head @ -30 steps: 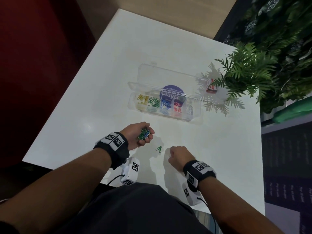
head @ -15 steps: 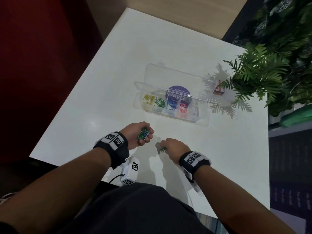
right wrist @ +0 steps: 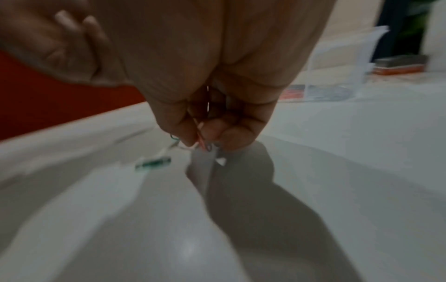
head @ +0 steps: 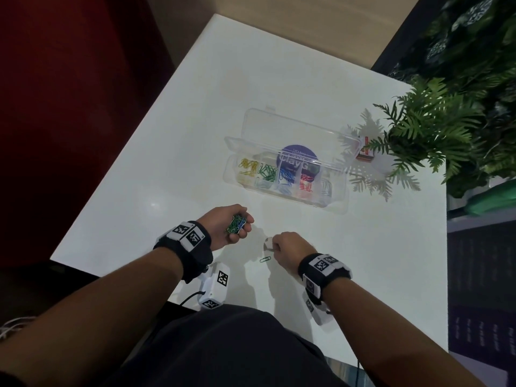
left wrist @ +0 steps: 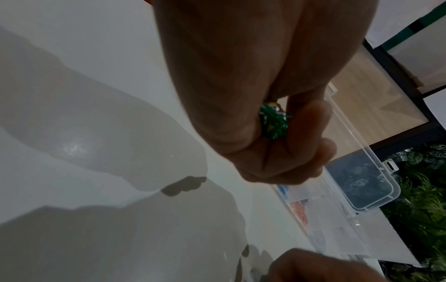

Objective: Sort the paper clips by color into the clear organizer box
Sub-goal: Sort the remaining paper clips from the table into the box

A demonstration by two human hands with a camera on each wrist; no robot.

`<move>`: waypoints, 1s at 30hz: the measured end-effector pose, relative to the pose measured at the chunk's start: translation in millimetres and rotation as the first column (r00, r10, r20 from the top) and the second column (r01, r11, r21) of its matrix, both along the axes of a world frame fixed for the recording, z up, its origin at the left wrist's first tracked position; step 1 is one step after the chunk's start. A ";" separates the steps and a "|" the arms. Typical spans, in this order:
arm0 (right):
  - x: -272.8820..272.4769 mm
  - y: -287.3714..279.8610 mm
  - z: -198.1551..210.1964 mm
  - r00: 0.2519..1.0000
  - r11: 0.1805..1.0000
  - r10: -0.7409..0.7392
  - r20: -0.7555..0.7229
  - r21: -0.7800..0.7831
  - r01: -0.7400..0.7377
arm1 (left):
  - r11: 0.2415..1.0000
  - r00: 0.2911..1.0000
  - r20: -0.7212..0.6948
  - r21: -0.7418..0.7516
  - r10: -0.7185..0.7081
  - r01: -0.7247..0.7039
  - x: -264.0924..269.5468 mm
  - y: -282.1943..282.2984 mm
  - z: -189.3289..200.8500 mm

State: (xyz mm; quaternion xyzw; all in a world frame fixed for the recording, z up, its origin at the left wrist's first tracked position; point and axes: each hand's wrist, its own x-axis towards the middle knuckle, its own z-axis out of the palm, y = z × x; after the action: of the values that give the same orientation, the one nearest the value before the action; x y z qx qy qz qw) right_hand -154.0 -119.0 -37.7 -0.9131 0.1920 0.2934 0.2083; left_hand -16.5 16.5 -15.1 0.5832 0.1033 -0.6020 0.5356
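My left hand grips a bunch of mostly green paper clips, which also peek out of the fist in the left wrist view. My right hand is curled just above the table and pinches a few thin clips at its fingertips. A single green paper clip lies on the table right beside that hand, blurred in the right wrist view. The clear organizer box stands open farther back, with yellow, green, blue and red clips in separate compartments.
The white table ends close to my body. A fern-like plant overhangs the right back corner. A small red and white box sits by the open lid. A dark red wall is at the left.
My right hand moved left to the lone green clip, then lifted slightly with clips pinched; the green clip now lies uncovered beside it. The left hand kept its bunch and stayed put.
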 end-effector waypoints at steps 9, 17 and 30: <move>83.8 -46.0 53.9 0.835 0.909 -0.414 0.362 0.112 0.402 | 1.000 1.000 -0.011 -0.006 0.029 -0.029 5.8 3.6 1.4; 78.4 -32.8 43.8 0.932 0.959 -0.282 0.225 0.105 0.265 | 0.996 0.997 -0.016 -0.022 0.080 -0.081 18.8 9.6 2.5; 8.8 16.5 1.6 0.948 0.950 0.303 -0.100 -0.044 -0.309 | 0.998 0.998 -0.040 -0.034 0.057 -0.058 13.0 -2.1 3.0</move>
State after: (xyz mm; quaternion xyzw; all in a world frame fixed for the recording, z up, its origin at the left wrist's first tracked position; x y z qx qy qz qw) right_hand -145.1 -102.5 -36.2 -0.9232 0.0660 0.3578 0.1240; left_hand -3.5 14.4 -12.1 0.5587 0.1197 -0.5992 0.5608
